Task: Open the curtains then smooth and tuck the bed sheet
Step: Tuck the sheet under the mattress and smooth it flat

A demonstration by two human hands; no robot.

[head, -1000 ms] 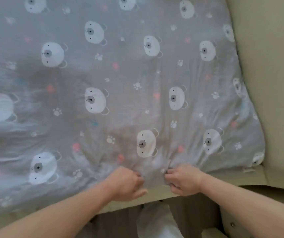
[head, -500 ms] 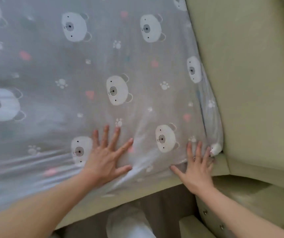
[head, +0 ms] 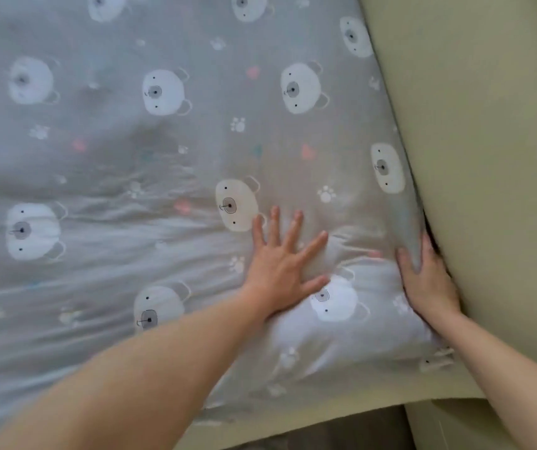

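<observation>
The sheet [head: 163,164] is soft grey cloth printed with white bear faces, paws and pink hearts, filling most of the frame, creased in long ripples across the lower left; the left hand [head: 285,267] lies flat on it at centre, fingers spread and straight; the right hand [head: 429,280] presses the sheet's edge at the right against a smooth cream padded panel [head: 488,157], fingertips hidden in the gap, grip unclear.

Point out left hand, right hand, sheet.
left hand [head: 279,272]: head view, back of the hand, flat on the sheet.
right hand [head: 429,280]: head view, back of the hand, at the sheet's edge.
sheet [head: 195,147]: head view, bare grey middle.
</observation>
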